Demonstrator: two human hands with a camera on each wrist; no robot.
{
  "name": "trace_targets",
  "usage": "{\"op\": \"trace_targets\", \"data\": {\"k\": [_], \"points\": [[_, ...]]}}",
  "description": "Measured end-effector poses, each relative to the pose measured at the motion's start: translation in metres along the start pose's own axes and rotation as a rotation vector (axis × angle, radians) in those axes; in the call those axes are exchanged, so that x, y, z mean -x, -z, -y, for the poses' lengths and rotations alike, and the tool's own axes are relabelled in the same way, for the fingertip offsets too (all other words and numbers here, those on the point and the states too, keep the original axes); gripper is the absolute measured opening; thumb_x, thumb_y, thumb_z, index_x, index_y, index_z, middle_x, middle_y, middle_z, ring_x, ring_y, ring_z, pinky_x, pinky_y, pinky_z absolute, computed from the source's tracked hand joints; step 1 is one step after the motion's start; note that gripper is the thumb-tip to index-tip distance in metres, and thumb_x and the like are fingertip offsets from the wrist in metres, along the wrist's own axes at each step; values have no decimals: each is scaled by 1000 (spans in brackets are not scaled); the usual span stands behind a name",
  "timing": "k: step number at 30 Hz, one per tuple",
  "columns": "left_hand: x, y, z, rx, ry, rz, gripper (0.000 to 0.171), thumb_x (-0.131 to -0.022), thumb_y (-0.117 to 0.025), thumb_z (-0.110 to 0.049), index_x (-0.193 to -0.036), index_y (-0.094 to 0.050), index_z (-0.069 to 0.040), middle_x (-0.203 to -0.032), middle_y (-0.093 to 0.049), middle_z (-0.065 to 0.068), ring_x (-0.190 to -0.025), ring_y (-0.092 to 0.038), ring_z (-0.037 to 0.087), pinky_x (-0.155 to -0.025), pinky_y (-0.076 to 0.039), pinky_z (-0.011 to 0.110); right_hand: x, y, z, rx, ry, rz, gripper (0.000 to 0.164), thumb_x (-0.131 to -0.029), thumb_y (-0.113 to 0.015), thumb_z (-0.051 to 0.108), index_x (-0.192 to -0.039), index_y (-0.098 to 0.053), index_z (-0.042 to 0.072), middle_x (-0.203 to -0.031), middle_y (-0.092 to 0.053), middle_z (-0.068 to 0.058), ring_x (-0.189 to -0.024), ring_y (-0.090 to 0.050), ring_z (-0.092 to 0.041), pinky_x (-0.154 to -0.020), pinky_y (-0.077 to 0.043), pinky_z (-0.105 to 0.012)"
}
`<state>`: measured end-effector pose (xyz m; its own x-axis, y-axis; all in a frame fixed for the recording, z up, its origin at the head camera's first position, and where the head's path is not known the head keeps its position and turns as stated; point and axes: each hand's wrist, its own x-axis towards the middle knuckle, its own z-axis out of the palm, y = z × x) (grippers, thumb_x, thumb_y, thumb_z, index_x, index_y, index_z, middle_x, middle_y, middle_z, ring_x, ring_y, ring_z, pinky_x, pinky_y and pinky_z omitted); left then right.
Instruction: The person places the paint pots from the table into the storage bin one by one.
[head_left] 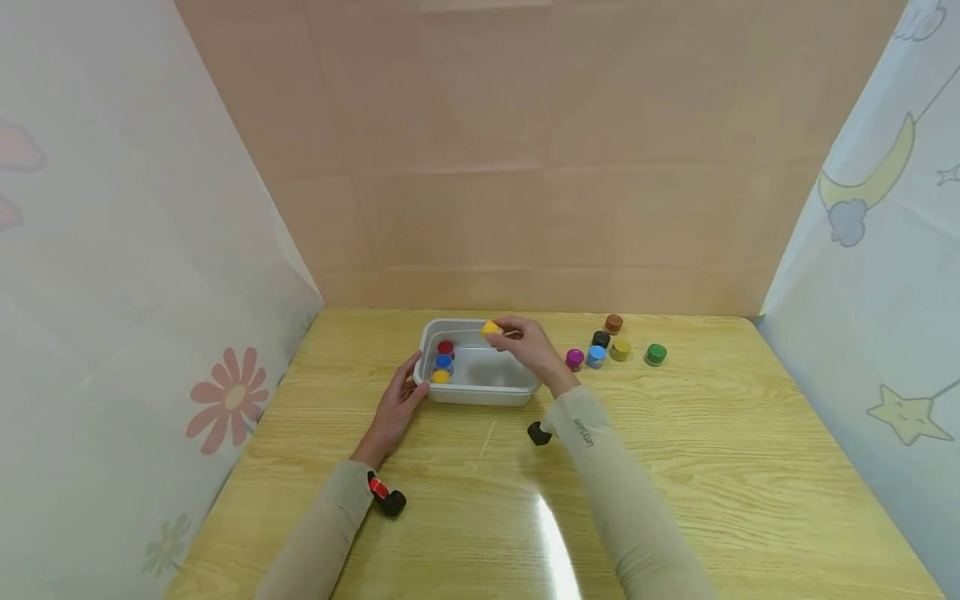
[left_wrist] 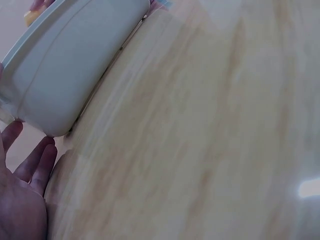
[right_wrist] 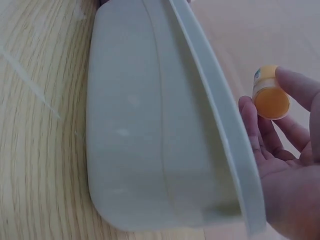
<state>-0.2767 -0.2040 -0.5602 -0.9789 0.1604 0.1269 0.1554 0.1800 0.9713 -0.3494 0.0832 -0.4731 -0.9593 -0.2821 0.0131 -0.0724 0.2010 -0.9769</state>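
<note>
A white plastic container (head_left: 480, 397) stands on the table with a red paint jar (head_left: 446, 347), a blue jar (head_left: 444, 363) and a yellow jar (head_left: 441, 377) along its left end. My left hand (head_left: 397, 406) holds the container's front left corner; in the left wrist view its fingertips (left_wrist: 48, 141) touch the lower wall. Above the container's back right part, my right hand (head_left: 527, 343) pinches a small orange-yellow paint jar (head_left: 491, 329) between thumb and fingers. The right wrist view shows that jar (right_wrist: 270, 95) tilted, its orange end facing the camera.
Right of the container are a magenta jar (head_left: 574, 359), a light blue jar (head_left: 596, 357), a black jar (head_left: 601, 338), a yellow-olive jar (head_left: 620, 349), a brown-red jar (head_left: 613, 323) and a green jar (head_left: 656, 355). A brown wall (head_left: 540, 208) rises behind the table.
</note>
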Motion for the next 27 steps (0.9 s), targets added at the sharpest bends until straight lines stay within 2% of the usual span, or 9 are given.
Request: {"op": "trace_targets", "data": {"k": [8, 16, 20, 27], "points": [[1, -1, 1, 0, 12, -1, 59, -107, -58, -36, -159, -33, -45, -165, -34, 5, -143, -49, 36, -117, -40, 56, -9, -18, -2, -20, -28, 11, 42, -100, -71, 21, -136, -63, 0, -117, -72, -19, -111, -68, -45, -104, -53, -53], [1, -2, 1, 1, 10, 0, 59, -107, -58, -38, -160, -32, -44, -166, -33, 5, -142, -50, 35, -116, -41, 55, -17, -30, -8, -54, -56, 10, 41, -98, -74, 16, -133, -65, -2, -110, -71, -19, -107, -70, -48, -99, -56, -55], [0, -2, 1, -2, 7, -3, 60, -106, -58, -40, -160, -33, -42, -166, -33, 6, -141, -51, 36, -116, -41, 56, -19, -32, -10, 2, -63, 17, 40, -98, -73, 17, -134, -66, 0, -110, -70, -17, -105, -72, -44, -98, -57, -52], [0, -1, 0, -6, 16, -6, 59, -106, -58, -42, -159, -33, -45, -166, -34, 3, -141, -51, 34, -116, -42, 54, -22, -34, -9, 106, -50, 8, 38, -97, -75, 20, -131, -69, 3, -108, -70, -14, -93, -75, -26, -95, -58, -50]]}}
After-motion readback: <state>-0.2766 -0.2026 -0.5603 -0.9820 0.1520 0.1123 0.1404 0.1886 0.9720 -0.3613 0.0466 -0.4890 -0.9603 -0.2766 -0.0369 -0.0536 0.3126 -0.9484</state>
